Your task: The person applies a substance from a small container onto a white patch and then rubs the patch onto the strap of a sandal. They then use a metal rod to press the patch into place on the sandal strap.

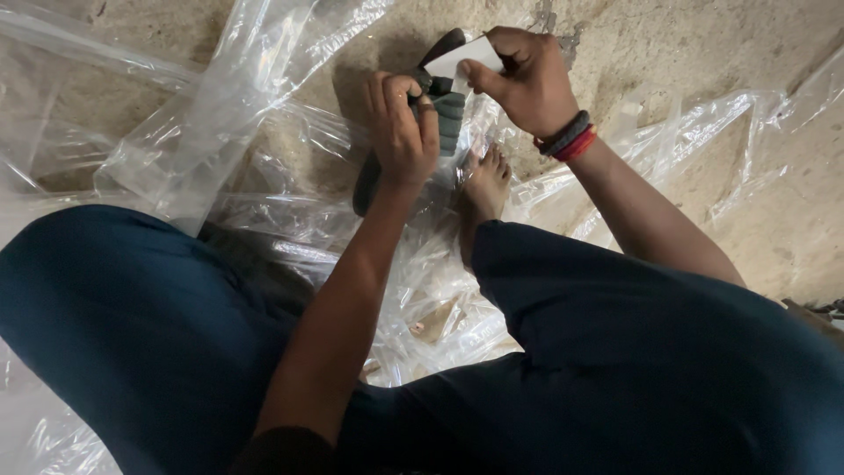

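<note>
My left hand (403, 126) grips a dark grey-green folded sock or cloth piece (447, 113) from the left side, fingers curled over its top. My right hand (524, 77), with dark and red bands on the wrist, pinches a white card or paper label (463, 59) at the top of that same dark piece. Both hands are held above the floor, just beyond my bare foot (484, 182). The lower end of the dark piece (366, 189) hangs down behind my left wrist.
Crumpled clear plastic sheets and bags (255, 97) lie all over the rough concrete floor (668, 53). My knees in dark blue trousers (132, 325) fill the lower half of the view. More plastic (703, 132) spreads to the right.
</note>
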